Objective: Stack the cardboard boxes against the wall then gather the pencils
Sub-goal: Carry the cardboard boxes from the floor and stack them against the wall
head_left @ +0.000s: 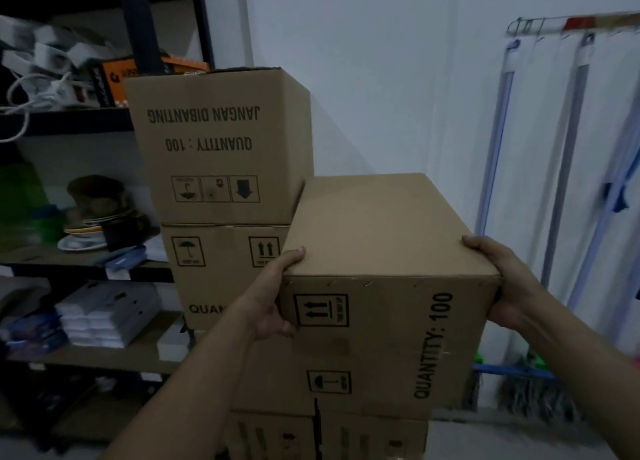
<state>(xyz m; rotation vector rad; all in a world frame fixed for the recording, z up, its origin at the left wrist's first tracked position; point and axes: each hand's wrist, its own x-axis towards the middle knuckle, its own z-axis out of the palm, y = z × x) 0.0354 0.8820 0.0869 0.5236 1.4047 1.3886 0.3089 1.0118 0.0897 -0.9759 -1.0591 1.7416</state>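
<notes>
- Left hand (273, 300) and right hand (502, 279) clasp the near top corners of a box (381, 238).
- Stack (221, 182) of two boxes stands far left, by the wall (398, 79).
- Held box sits just right of it, above a lower box (374, 435).

Sideways box (381, 238) above a lower box (374, 439); beside it, an inverted box (218, 141) tops an upright box (207, 276).
</notes>
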